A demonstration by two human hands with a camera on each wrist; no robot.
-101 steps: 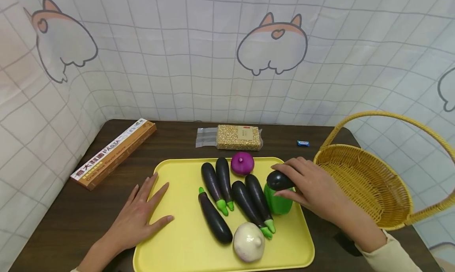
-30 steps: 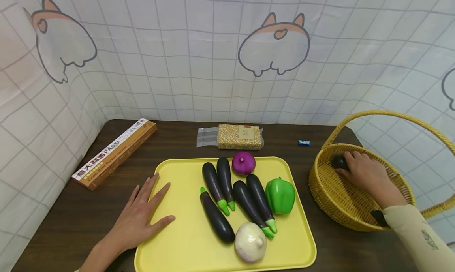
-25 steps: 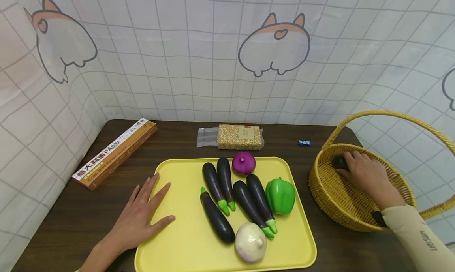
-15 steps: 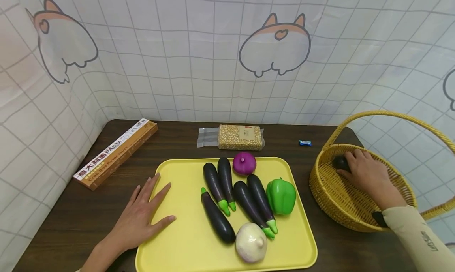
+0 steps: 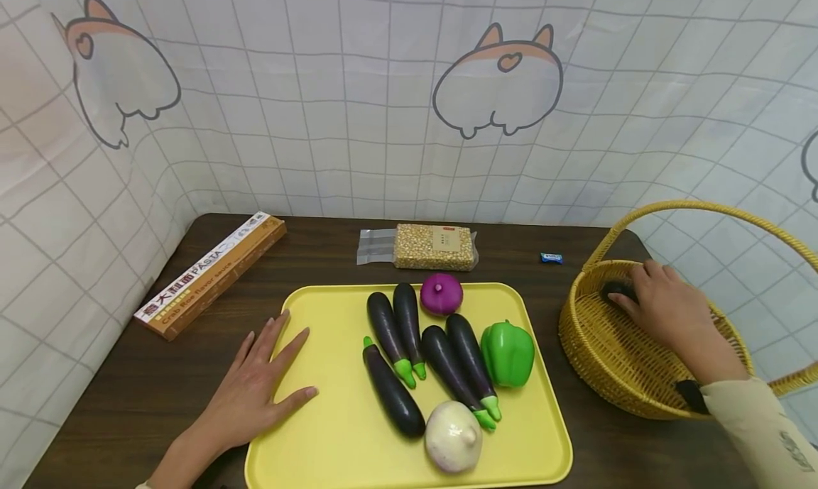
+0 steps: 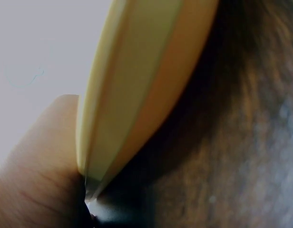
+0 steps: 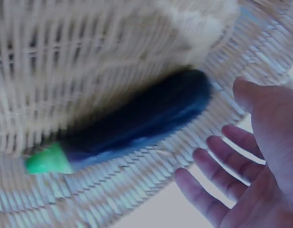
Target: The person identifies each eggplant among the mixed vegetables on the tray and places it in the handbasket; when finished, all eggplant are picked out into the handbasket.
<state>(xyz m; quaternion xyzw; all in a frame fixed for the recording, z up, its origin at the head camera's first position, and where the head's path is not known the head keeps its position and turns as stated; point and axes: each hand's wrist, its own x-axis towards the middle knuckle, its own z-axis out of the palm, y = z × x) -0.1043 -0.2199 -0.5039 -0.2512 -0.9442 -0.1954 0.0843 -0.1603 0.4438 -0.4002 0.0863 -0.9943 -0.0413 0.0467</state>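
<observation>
In the right wrist view, a dark eggplant point(image 7: 137, 118) with a green stem end lies against the woven basket point(image 7: 103, 42). My right hand point(image 7: 260, 156) is beside its blunt end, fingers spread and apart from it. The head view has this hand point(image 5: 671, 308) inside the yellow basket point(image 5: 594, 358), partly covering the eggplant point(image 5: 617, 289). My left hand point(image 5: 255, 389) lies with fingers extended on the left rim of the yellow tray point(image 5: 332, 457). In the left wrist view, part of that hand point(image 6: 42, 175) shows against the tray's edge point(image 6: 132, 80).
Several eggplants point(image 5: 393, 393), a purple onion point(image 5: 441, 294), a green bell pepper point(image 5: 508, 354) and a whitish round vegetable point(image 5: 453, 437) lie on the tray. Behind it are a pasta box point(image 5: 214, 272), a bag of yellow kernels point(image 5: 434, 248) and a small blue packet point(image 5: 552, 258).
My right hand carried the eggplant from above the bell pepper into the basket. It has since let go and shifted slightly right. My left hand has stayed on the tray's rim.
</observation>
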